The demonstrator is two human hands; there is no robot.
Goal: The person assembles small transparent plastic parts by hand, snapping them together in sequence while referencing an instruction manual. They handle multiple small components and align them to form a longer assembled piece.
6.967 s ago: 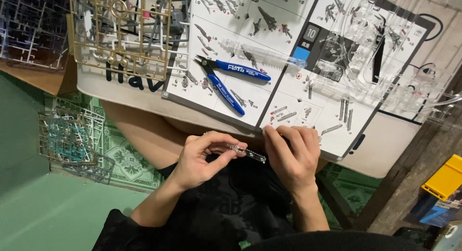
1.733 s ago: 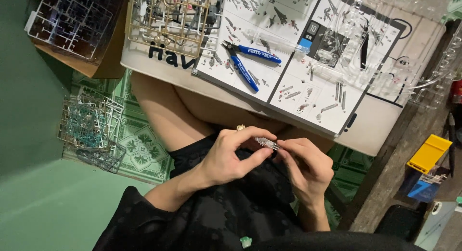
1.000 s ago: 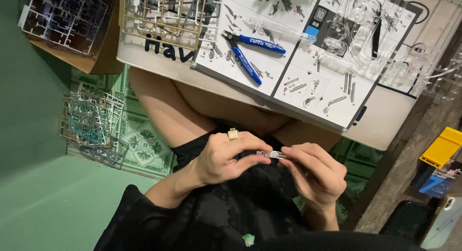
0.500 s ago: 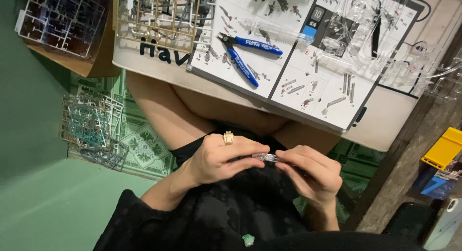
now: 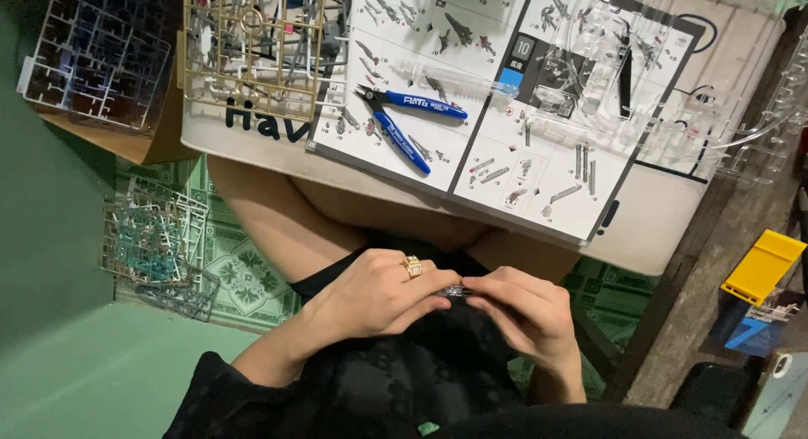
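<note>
Both hands have shifted slightly lower. Left hand (image 5: pixel 379 292) and right hand (image 5: pixel 526 308) together pinch 1 small dark part (image 5: pixel 455 292); press squarely, supporting both ends.

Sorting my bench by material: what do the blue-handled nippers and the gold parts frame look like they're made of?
Nippers: dark matte metal jaws, handles in glossy blue plastic or rubber sleeves. Gold parts frame: thin moulded plastic, judging by its grid of runners; the gold colour looks satin.

one pair of blue-handled nippers (image 5: pixel 410 123) at twelve o'clock, one instruction sheet (image 5: pixel 505 111), one gold parts frame (image 5: pixel 252 47), one ring (image 5: pixel 411 266), two hands (both the person's own), one yellow box (image 5: pixel 762 266).
</note>
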